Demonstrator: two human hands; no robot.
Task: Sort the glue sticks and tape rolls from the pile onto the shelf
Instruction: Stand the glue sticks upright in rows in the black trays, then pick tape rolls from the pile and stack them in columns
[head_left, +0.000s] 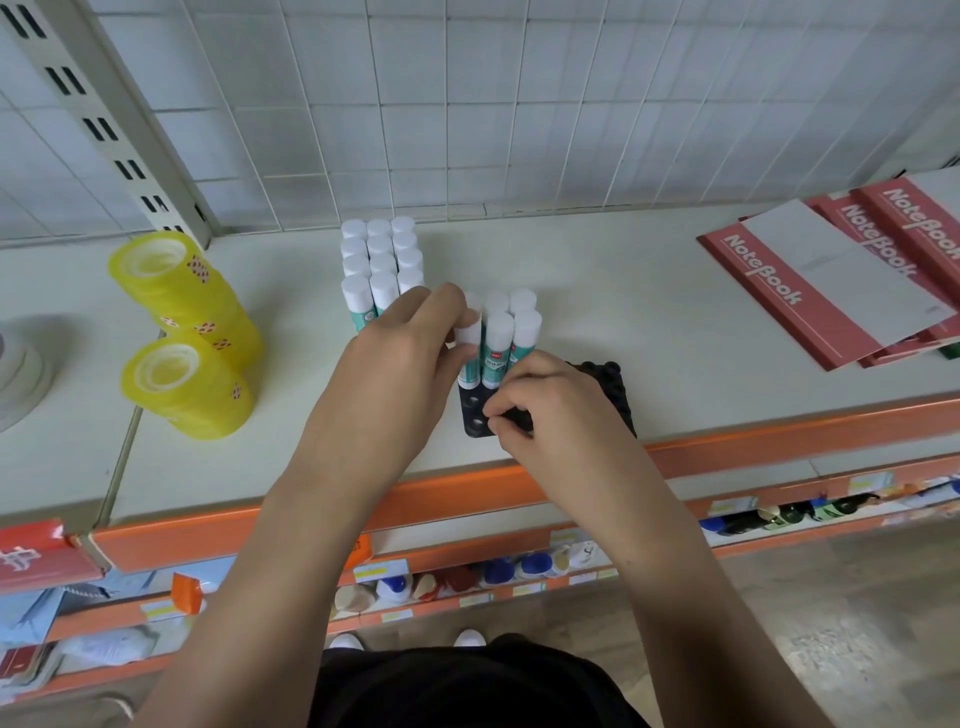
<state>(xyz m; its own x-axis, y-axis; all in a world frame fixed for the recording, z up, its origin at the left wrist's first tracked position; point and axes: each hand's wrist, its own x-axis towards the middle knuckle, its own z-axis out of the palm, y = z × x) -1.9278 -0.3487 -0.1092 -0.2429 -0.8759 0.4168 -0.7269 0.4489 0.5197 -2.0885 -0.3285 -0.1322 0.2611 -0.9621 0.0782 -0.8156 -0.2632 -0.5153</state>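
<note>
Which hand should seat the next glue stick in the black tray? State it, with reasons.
Left. The left hand pinches a glue stick above the black tray; the right hand grips that tray.

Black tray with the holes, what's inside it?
White-capped glue sticks stand in the black tray; the left hand pinches one. A few front holes show empty. The right hand holds the tray and covers the rest of it.

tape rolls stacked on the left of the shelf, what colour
The tape rolls are translucent yellow, best seen in the head view.
</note>
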